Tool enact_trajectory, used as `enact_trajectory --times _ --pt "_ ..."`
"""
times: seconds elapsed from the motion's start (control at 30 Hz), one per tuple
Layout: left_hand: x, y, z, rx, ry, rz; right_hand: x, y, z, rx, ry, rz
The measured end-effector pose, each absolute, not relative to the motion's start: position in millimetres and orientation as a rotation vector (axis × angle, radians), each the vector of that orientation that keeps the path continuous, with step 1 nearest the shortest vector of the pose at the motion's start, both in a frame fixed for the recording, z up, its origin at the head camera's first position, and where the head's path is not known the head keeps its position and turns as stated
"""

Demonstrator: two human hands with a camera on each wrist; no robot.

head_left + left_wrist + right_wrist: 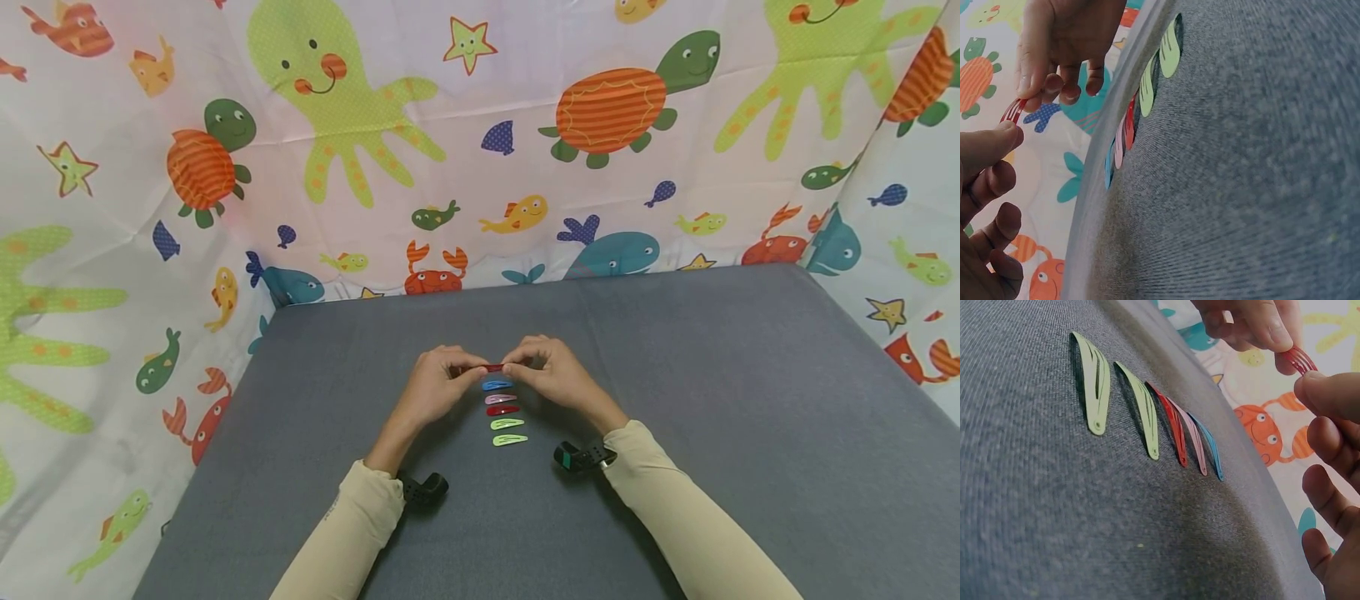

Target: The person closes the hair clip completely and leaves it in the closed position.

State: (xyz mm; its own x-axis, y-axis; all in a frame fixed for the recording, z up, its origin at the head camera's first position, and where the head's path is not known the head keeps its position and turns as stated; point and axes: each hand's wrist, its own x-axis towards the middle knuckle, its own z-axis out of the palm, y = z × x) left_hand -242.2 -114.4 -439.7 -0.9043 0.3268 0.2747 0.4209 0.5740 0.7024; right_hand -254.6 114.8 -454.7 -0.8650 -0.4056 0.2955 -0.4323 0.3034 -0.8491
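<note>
Both hands are meeting above the grey table [750,400], forearms angling in. Left hand [435,387] and right hand [551,375] are each pinching an end of a red snap hair clip [494,367], holding it just over a row of five clips [504,412].

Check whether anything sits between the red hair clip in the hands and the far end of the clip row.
Nothing visible does. Both hands pinch the red hair clip just above the blue clip ending the row; only bare grey mat lies beyond.
</note>
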Motion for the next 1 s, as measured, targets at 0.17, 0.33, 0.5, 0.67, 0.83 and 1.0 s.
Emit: enact_trajectory --times 0.17,0.33,0.5,0.67,0.83,1.0 --pt "-242.4 -114.0 -442.2 -0.675 -2.642 -1.22 -255.2 114.6 -457.8 0.766 -2.526 1.711" --pt "-242.7 -113.0 -444.4 -0.726 -2.573 -1.094 -254.5 113.5 -458.8 0.737 -2.525 1.786" --pt "-241.4 -112.7 -443.5 -0.749 -2.517 -0.99 -252.7 112.3 -456.4 0.704 -2.557 1.808" --pt "-240.3 -112.7 -442.1 -0.74 -2.51 -0.948 -252.2 111.6 -454.9 0.677 -2.574 1.811" --pt "-240.8 -113.0 -442.5 -0.719 -2.523 -0.922 -252.4 112.0 -455.7 0.697 -2.543 1.798" --pt "-241.2 -113.5 -442.3 -0.709 -2.531 -0.931 -252.6 112.0 -456.6 0.703 -2.503 1.714"
